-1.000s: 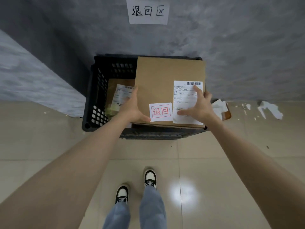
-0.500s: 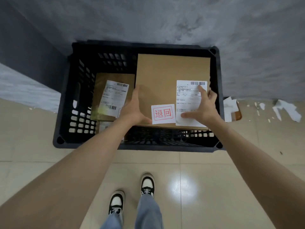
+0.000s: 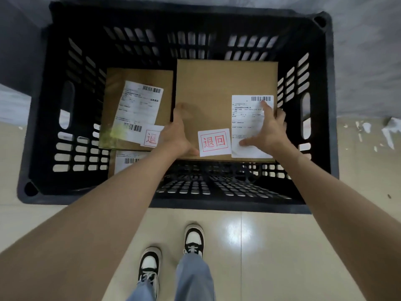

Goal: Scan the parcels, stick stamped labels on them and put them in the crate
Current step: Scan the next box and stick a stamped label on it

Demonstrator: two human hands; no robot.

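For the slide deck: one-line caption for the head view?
Left hand and right hand hold a cardboard parcel with its stamped label inside the black crate, beside another labelled parcel.

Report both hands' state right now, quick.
Left hand: grips the left edge of the big cardboard parcel, thumb on top.
Right hand: holds the same parcel's right side, index finger and thumb on its shipping label.

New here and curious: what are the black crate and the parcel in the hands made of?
Crate: apparently moulded plastic, matt black, judging by its slotted walls and handle holes. Parcel: probably cardboard, matt brown, flat with crisp edges. Its stamped label looks like white paper.
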